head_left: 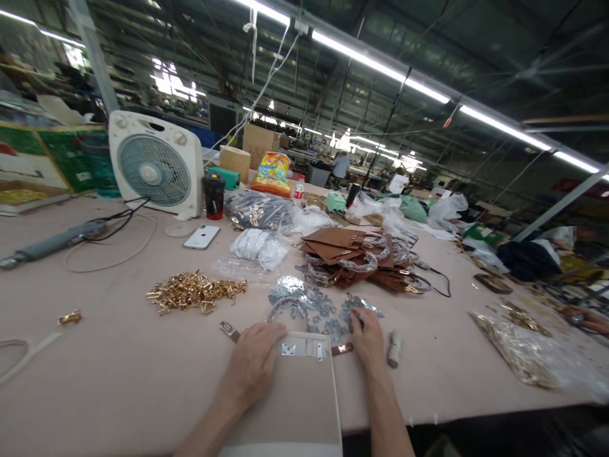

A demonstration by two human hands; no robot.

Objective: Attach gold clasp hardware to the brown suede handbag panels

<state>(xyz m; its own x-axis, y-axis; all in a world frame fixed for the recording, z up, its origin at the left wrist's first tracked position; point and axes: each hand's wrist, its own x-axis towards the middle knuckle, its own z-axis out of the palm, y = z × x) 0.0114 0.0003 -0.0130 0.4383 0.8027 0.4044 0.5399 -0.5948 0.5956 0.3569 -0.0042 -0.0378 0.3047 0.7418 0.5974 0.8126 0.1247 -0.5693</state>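
Observation:
A light beige handbag lies in front of me, its inner side up, with small metal plates near its top edge. My left hand is closed over the bag's upper left edge. A plastic-wrapped handle arches beyond it, and brown straps with gold fittings stick out at both sides, the right strap near my right hand. My right hand is at the right end of a spread of thin silvery metal plates. Its fingers are curled together; what they pinch is hidden.
Gold fasteners are heaped at left. Brown bags are stacked behind the plates. A grey roll stands right of my hand. A phone, fan, tumbler and corded tool occupy the left. A co-worker's hand shows far right.

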